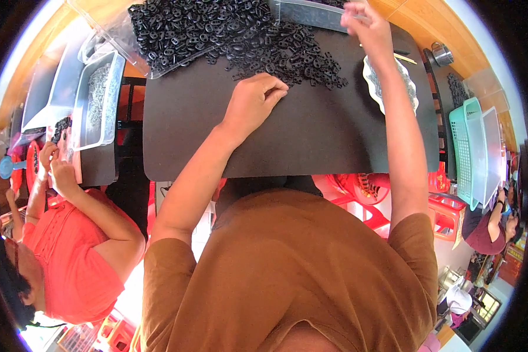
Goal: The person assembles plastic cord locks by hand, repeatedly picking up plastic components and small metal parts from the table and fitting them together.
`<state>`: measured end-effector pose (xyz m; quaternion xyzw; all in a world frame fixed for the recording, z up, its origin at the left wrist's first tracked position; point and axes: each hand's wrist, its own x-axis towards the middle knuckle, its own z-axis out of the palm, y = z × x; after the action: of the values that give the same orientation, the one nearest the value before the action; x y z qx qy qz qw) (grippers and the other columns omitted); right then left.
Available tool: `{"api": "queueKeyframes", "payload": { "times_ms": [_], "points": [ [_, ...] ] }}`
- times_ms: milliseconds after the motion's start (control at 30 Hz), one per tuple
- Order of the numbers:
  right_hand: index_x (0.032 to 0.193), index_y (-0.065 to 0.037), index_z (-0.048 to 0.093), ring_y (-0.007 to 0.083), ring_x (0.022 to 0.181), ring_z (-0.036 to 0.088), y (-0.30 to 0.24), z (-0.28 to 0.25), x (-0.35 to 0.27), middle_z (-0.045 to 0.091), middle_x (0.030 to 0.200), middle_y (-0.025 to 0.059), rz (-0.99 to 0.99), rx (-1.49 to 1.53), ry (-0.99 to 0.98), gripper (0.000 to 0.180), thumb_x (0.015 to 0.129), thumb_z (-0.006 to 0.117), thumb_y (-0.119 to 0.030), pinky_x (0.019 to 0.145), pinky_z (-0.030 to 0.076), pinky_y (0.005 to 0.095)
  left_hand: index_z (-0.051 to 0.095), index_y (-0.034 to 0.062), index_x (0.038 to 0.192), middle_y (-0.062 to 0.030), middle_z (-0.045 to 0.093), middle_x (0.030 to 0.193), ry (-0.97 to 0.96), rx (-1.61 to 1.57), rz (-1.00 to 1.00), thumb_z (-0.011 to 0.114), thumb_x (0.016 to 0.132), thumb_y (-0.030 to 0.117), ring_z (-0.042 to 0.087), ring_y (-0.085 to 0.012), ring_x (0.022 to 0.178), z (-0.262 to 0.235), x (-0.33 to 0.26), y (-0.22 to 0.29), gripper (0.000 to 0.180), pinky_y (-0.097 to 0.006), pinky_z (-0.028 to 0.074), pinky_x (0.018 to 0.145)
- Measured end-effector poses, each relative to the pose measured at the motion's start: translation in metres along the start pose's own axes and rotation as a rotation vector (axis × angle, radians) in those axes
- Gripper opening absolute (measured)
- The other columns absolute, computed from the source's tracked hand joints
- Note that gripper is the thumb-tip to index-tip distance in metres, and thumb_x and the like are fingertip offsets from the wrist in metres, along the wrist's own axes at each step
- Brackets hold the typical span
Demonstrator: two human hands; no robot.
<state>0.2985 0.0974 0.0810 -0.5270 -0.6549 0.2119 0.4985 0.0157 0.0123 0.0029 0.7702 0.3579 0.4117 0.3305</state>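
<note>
Both hands work at the heap of small black plastic rings (264, 41), upper centre of frame: left hand (253, 100) curls fingers together at the heap's near edge, picking pieces; right hand (366, 26) pinches something tiny above the scalloped silver dish (390, 82) on the dark board (287, 141).

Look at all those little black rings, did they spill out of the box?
Yes, it looks that way. The clear plastic tub is tipped and the small black rings spread out of it in a loose heap across the dark table. The left hand rests at the heap's edge; the right hand reaches past it.
</note>
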Motion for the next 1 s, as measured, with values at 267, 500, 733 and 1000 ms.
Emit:
{"api": "queueKeyframes", "payload": {
  "times_ms": [267,500,733,1000],
  "points": [
    [0.099,-0.007,0.068,0.0249,0.077,0.067,0.0,-0.046,-0.087,0.067,0.091,0.008,-0.002,-0.685,-0.011,0.017,0.084,0.068,-0.014,0.07,0.052,0.0343,0.069,0.0041,0.093,-0.0083,0.066,0.09,0.097,0.348,0.24,0.071,0.078,0.009,0.061,-0.0265,0.087,-0.011,0.021,-0.001,0.016,-0.035,0.051,0.077],
    [0.092,-0.008,0.068,0.0324,0.086,0.064,0.035,-0.086,-0.093,0.066,0.093,0.0106,0.115,-0.958,-0.281,0.01,0.082,0.067,-0.011,0.074,0.05,0.0419,0.071,0.0075,0.091,-0.0058,0.066,0.091,-0.103,0.537,0.264,0.071,0.077,0.012,0.059,-0.0265,0.091,0.008,0.048,-0.01,0.014,-0.036,0.05,0.081],
    [0.086,-0.006,0.065,0.0297,0.081,0.065,0.023,-0.082,-0.093,0.067,0.085,0.0111,0.132,-0.865,-0.277,0.004,0.083,0.065,-0.008,0.07,0.049,0.0408,0.071,0.0064,0.095,-0.0048,0.07,0.088,-0.048,0.175,0.034,0.068,0.085,0.012,0.063,-0.0109,0.071,-0.012,0.045,-0.01,0.011,-0.026,0.05,0.069],
    [0.09,0.0,0.061,0.0215,0.078,0.066,0.027,-0.091,-0.089,0.066,0.081,0.0126,0.275,-0.775,-0.303,0.009,0.081,0.063,0.002,0.075,0.049,0.0307,0.067,0.0046,0.099,0.0013,0.068,0.091,-0.044,-0.418,-0.321,0.069,0.088,0.011,0.059,-0.0057,0.079,-0.018,0.043,-0.025,0.013,-0.02,0.048,0.073]
  ]
}}
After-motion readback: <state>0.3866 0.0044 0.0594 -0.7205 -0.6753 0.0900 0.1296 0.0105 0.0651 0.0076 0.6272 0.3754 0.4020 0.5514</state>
